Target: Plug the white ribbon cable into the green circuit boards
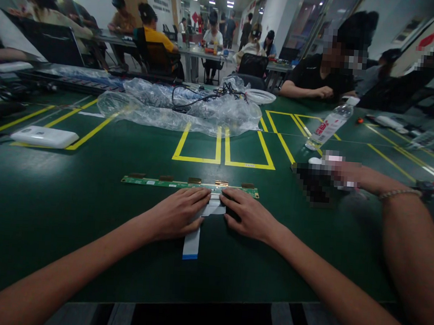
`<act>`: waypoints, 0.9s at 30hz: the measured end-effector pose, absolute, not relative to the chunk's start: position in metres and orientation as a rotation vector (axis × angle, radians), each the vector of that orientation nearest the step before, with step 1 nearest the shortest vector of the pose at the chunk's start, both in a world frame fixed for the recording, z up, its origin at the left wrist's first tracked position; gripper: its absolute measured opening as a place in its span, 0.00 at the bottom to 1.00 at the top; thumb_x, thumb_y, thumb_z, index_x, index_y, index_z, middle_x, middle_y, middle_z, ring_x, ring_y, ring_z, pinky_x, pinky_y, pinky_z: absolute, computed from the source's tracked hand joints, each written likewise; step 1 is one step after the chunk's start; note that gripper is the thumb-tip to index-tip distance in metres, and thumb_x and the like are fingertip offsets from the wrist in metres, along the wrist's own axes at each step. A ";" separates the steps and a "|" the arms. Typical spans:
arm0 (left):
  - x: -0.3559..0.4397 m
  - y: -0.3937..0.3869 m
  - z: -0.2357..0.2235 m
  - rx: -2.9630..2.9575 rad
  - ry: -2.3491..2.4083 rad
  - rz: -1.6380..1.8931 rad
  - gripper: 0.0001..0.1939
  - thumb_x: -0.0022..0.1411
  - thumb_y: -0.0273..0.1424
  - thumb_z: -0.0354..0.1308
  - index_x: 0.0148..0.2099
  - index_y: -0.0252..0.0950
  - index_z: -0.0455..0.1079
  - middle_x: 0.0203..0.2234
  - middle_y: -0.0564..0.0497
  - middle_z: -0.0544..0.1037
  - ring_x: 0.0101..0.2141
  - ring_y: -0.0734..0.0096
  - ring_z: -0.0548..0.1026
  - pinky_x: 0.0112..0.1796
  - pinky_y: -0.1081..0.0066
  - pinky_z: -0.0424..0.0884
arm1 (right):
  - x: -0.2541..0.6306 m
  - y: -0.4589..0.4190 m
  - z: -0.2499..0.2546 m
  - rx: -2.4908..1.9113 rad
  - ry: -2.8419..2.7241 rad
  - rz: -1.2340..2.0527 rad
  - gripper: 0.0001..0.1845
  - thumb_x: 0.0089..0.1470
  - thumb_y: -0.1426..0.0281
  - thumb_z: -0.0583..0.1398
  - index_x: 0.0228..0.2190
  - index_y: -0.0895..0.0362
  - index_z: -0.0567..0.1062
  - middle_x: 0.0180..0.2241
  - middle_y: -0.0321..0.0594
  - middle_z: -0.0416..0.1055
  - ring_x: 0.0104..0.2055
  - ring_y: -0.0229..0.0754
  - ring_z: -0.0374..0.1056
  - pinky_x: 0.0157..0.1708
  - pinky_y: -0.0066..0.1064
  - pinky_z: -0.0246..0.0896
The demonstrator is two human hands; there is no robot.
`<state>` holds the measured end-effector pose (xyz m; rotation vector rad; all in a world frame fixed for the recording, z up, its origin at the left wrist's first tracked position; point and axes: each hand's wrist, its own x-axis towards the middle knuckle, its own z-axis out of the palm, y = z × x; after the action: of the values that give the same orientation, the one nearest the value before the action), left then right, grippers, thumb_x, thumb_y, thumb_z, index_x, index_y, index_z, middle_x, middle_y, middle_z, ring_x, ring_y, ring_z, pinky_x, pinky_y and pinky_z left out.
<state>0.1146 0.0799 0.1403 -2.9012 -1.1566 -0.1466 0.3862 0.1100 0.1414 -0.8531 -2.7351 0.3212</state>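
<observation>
A long, narrow green circuit board (pixel 159 182) with several copper-coloured tabs lies crosswise on the table. A white flat ribbon cable (pixel 191 242) with a blue end meets its near edge, folds to the left and runs toward me. My left hand (pixel 178 212) lies over the fold, fingers stretched flat to the cable's connector end and thumb at the cable's strip. From the other side, my right hand (pixel 248 214) touches the same connector end with its fingertips. Its fingers are stretched out and the thumb is apart. The fingertips partly hide the joint.
Beyond the board are yellow tape outlines (pixel 197 159) and crumpled clear plastic wrap (pixel 146 108) with black cables. A white device (pixel 45 136) lies left, and a water bottle (pixel 331 125) stands tilted in view at right. Another person's arm (pixel 402 215) reaches in from the right beside mine.
</observation>
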 end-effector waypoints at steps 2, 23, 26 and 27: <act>0.115 0.081 0.139 -2.907 -1.152 -0.148 0.30 0.71 0.40 0.48 0.70 0.31 0.56 0.66 0.37 0.61 0.65 0.52 0.61 0.62 0.56 0.59 | 0.385 0.110 0.142 -0.861 -2.739 0.302 0.28 0.63 0.64 0.56 0.62 0.62 0.67 0.65 0.55 0.61 0.66 0.55 0.57 0.66 0.51 0.54; 0.113 0.082 0.143 -2.954 -1.145 -0.243 0.27 0.72 0.40 0.49 0.66 0.30 0.65 0.63 0.37 0.66 0.64 0.53 0.64 0.61 0.55 0.64 | 0.386 0.114 0.140 -0.826 -2.729 0.304 0.27 0.65 0.64 0.55 0.62 0.59 0.67 0.64 0.52 0.62 0.66 0.52 0.58 0.65 0.51 0.54; 0.113 0.082 0.146 -2.963 -1.166 -0.237 0.26 0.72 0.39 0.49 0.66 0.30 0.64 0.63 0.38 0.66 0.63 0.54 0.65 0.61 0.54 0.65 | 0.387 0.115 0.140 -0.827 -2.725 0.320 0.25 0.65 0.65 0.55 0.61 0.59 0.69 0.64 0.51 0.63 0.66 0.51 0.58 0.66 0.50 0.54; 0.113 0.082 0.146 -2.966 -1.175 -0.236 0.26 0.72 0.38 0.49 0.66 0.31 0.64 0.63 0.38 0.66 0.62 0.54 0.66 0.61 0.54 0.65 | 0.387 0.116 0.141 -0.829 -2.724 0.321 0.25 0.65 0.65 0.55 0.60 0.59 0.70 0.64 0.51 0.63 0.66 0.51 0.59 0.66 0.50 0.55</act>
<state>0.1126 0.0822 0.1460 -2.9659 -1.1746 -0.2364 0.3873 0.1157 0.1405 -0.8289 -2.7236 0.3215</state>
